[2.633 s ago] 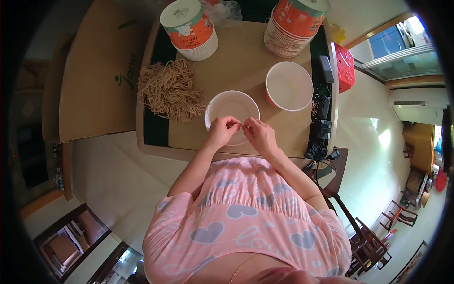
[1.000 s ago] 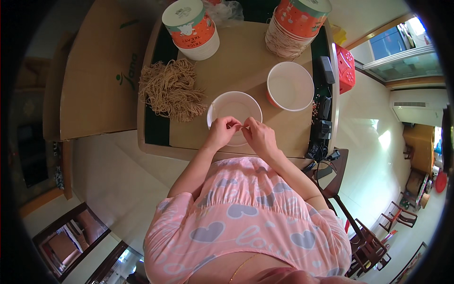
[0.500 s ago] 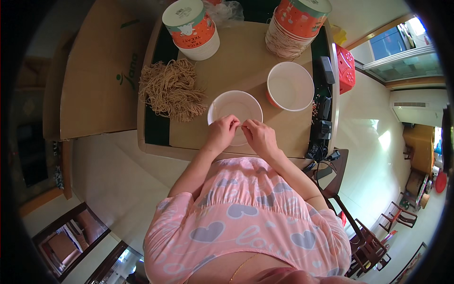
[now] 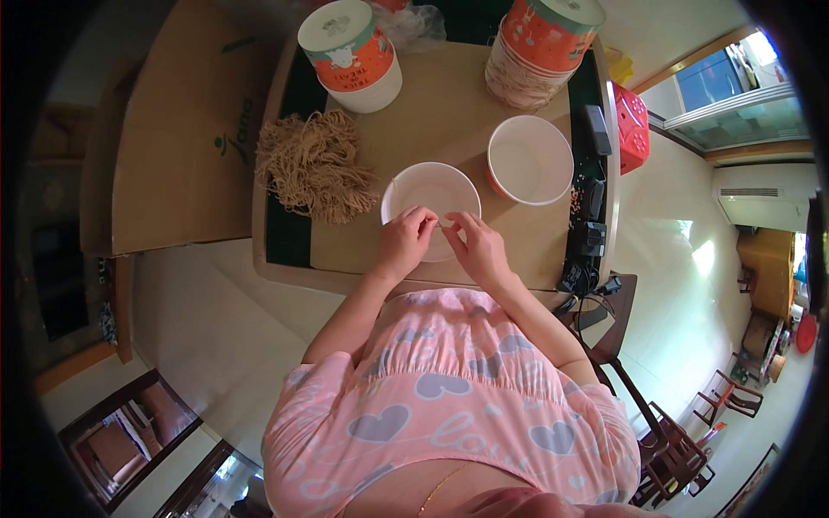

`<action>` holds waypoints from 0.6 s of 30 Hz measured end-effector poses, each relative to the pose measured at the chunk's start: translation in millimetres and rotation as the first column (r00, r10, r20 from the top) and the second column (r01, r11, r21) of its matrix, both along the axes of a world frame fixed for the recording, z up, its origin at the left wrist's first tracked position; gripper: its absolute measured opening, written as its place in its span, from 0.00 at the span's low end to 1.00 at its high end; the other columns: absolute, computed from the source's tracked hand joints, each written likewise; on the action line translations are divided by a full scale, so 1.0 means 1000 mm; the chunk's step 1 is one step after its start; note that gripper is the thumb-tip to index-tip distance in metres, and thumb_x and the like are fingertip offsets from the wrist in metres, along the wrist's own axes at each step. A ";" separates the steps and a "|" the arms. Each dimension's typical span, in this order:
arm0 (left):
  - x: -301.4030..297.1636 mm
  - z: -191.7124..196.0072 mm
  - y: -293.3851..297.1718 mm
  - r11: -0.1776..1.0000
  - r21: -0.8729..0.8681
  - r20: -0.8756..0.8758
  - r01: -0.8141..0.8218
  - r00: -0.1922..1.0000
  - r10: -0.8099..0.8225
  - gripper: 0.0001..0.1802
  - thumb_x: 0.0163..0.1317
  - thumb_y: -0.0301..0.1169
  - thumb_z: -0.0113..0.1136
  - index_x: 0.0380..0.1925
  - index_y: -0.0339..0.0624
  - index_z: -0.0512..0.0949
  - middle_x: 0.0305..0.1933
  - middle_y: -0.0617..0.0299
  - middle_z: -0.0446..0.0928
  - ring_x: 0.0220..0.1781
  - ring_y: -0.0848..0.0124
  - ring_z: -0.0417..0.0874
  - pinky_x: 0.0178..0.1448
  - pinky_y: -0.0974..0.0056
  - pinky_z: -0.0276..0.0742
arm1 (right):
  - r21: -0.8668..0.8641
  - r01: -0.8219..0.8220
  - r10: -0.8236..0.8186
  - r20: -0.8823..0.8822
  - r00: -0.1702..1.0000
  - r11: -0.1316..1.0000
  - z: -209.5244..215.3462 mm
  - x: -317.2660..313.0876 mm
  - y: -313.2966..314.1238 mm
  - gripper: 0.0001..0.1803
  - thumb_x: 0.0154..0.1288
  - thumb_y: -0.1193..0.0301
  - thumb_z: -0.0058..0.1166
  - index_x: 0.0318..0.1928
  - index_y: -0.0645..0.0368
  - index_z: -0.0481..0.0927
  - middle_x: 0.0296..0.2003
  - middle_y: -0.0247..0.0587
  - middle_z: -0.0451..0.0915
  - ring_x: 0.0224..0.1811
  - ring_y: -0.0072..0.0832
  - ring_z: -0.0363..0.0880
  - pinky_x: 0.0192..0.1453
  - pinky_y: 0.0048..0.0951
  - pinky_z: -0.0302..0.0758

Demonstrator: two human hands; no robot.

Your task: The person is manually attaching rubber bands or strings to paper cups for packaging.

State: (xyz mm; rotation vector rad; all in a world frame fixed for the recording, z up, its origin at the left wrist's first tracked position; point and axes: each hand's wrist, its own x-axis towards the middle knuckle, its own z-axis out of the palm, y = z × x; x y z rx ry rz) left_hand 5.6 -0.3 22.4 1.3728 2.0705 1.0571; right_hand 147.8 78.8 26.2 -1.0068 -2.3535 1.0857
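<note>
Two bare hands meet over one shallow white bowl (image 4: 431, 197) that sits near the front edge of the surface (image 4: 449, 112). The left hand (image 4: 404, 243) and the right hand (image 4: 477, 248) have their fingertips pinched together, and between them runs one thin pale strand (image 4: 446, 224); each grip is closed down to a fine pinch on an end of it (too slight to tell its material). To the left of the bowl lies one loose heap of tan strands (image 4: 315, 166), just beside it but not touching. To the right stands one empty white paper cup (image 4: 529, 160) with a red outside, near the bowl with a narrow gap between. At the far edge stand two taller stacks of red-and-white cups, one at the far left (image 4: 351, 53) and one at the far right (image 4: 542, 47). The middle of the surface, between the stacks and the bowl, is bare. Along the right edge lies dark cabling and a small black box (image 4: 591, 207). A flat cardboard sheet (image 4: 181, 129) adjoins the left edge.
</note>
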 end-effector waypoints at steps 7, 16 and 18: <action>0.008 0.038 0.004 1.000 0.005 0.122 0.015 0.992 -0.016 0.04 0.60 0.26 0.59 0.33 0.38 0.77 0.32 0.55 0.78 0.31 0.61 0.81 0.33 0.62 0.75 | -0.293 0.008 -0.060 -0.168 0.984 0.956 0.006 0.003 0.012 0.05 0.59 0.74 0.58 0.37 0.59 0.80 0.32 0.38 0.80 0.23 0.26 0.75 0.28 0.26 0.72; 0.009 0.068 0.003 0.983 0.142 0.145 0.113 0.980 -0.133 0.03 0.60 0.24 0.59 0.29 0.37 0.76 0.28 0.57 0.73 0.26 0.65 0.75 0.31 0.65 0.70 | -0.095 -0.096 0.066 -0.277 0.959 0.991 0.001 0.027 0.019 0.03 0.58 0.79 0.58 0.34 0.59 0.80 0.32 0.39 0.75 0.31 0.29 0.76 0.32 0.27 0.74; 0.005 0.079 0.002 0.981 0.182 0.244 0.071 0.963 -0.115 0.04 0.61 0.23 0.58 0.28 0.36 0.76 0.27 0.60 0.73 0.26 0.72 0.73 0.30 0.69 0.67 | -0.097 -0.067 0.041 -0.250 0.967 0.993 -0.007 0.035 0.019 0.04 0.58 0.79 0.58 0.34 0.59 0.80 0.32 0.39 0.75 0.30 0.30 0.76 0.33 0.28 0.74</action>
